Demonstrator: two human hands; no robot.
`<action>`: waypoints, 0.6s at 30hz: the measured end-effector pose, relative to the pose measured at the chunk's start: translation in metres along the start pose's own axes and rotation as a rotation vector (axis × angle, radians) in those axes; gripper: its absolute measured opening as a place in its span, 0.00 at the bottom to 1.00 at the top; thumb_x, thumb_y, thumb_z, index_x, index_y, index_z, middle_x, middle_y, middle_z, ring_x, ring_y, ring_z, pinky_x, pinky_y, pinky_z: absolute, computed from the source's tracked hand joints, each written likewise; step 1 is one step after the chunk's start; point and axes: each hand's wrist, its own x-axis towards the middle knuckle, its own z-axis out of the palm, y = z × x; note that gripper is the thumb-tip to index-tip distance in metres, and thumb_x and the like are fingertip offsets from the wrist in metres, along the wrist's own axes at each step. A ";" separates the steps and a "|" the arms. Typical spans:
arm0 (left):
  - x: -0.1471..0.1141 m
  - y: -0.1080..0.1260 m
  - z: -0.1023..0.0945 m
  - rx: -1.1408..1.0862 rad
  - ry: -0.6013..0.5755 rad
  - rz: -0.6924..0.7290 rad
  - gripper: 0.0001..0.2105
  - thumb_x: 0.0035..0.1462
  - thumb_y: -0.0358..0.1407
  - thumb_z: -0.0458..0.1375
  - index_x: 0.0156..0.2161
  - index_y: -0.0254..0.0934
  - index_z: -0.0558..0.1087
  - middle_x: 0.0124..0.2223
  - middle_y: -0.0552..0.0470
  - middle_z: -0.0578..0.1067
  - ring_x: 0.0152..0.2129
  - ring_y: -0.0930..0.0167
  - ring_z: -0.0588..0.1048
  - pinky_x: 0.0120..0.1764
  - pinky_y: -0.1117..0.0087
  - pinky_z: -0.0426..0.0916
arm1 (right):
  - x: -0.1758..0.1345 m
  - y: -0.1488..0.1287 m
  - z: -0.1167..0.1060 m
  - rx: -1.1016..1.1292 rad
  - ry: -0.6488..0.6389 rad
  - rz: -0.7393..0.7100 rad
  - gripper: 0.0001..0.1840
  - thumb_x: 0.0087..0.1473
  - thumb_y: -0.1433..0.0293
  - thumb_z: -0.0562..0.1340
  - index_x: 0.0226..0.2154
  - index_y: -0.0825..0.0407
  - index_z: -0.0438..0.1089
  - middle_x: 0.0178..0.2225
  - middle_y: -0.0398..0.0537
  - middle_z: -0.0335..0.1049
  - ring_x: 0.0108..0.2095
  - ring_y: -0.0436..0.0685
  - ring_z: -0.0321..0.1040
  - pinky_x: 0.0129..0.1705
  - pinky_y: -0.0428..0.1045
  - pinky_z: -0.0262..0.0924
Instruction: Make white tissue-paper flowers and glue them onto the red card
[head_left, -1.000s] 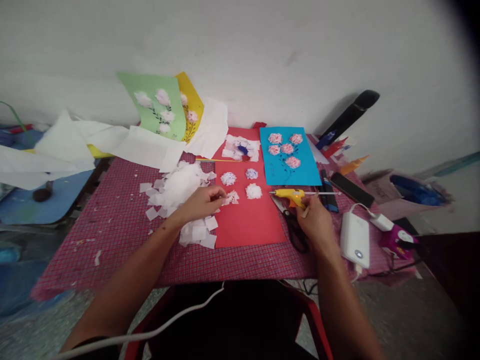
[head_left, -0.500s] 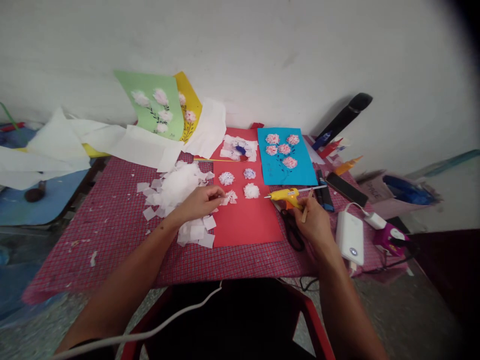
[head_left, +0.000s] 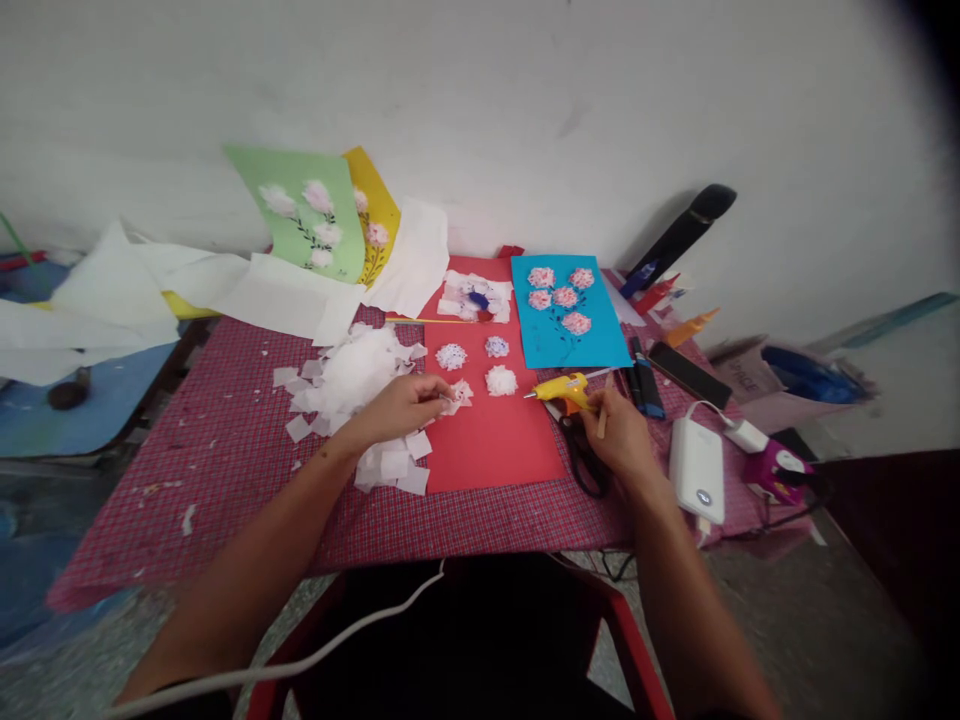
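My left hand (head_left: 409,407) is pinched at the left edge of a small crumpled white-and-pink paper flower (head_left: 460,395), which lies on a red sheet (head_left: 495,450). My right hand (head_left: 622,430) is closed around the handle of a yellow hot glue gun (head_left: 561,388), with a thin wooden stick (head_left: 602,420) also between its fingers. The gun's nozzle points left toward a fluffy white paper flower (head_left: 501,380). Two purple-specked paper flowers (head_left: 451,357) sit farther back on the red sheet. Black-handled scissors (head_left: 583,460) lie below the gun, partly hidden by my right hand.
White paper squares (head_left: 360,375) are heaped left of the red sheet. A blue card with pink flowers (head_left: 574,310) lies behind the gun. A white power bank (head_left: 697,470) and a purple plug adapter (head_left: 776,475) sit at the right. A green card (head_left: 307,215) leans against the wall.
The glue gun has shifted slightly left and turned a little, together with my right hand. My left hand stays at the paper flower. The view has shifted slightly.
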 end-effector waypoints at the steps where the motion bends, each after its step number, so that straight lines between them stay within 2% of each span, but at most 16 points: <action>1: 0.000 0.001 0.001 -0.020 0.006 -0.010 0.09 0.60 0.39 0.62 0.42 0.38 0.77 0.30 0.55 0.74 0.22 0.77 0.67 0.25 0.75 0.60 | -0.002 0.000 0.000 0.006 0.014 0.007 0.06 0.55 0.65 0.61 0.36 0.48 0.67 0.38 0.57 0.78 0.38 0.66 0.74 0.40 0.56 0.65; 9: -0.001 0.009 0.003 -0.202 0.037 -0.066 0.08 0.58 0.39 0.65 0.41 0.37 0.76 0.30 0.54 0.74 0.23 0.76 0.70 0.25 0.75 0.61 | -0.029 -0.021 -0.006 0.111 0.113 0.131 0.11 0.58 0.59 0.63 0.39 0.47 0.64 0.36 0.54 0.76 0.34 0.65 0.73 0.36 0.56 0.64; 14: -0.002 0.011 0.003 -0.245 0.052 -0.078 0.09 0.57 0.38 0.66 0.39 0.37 0.74 0.29 0.54 0.73 0.22 0.76 0.70 0.25 0.75 0.61 | -0.035 -0.041 -0.009 0.172 0.182 0.039 0.10 0.60 0.60 0.62 0.40 0.46 0.64 0.37 0.54 0.75 0.37 0.66 0.73 0.38 0.58 0.66; 18: -0.002 0.012 0.003 -0.249 0.062 -0.067 0.08 0.57 0.39 0.65 0.39 0.37 0.74 0.28 0.55 0.72 0.22 0.76 0.70 0.25 0.75 0.61 | -0.036 -0.049 -0.006 0.183 0.153 0.030 0.08 0.62 0.61 0.62 0.38 0.46 0.64 0.35 0.52 0.73 0.34 0.64 0.72 0.35 0.57 0.65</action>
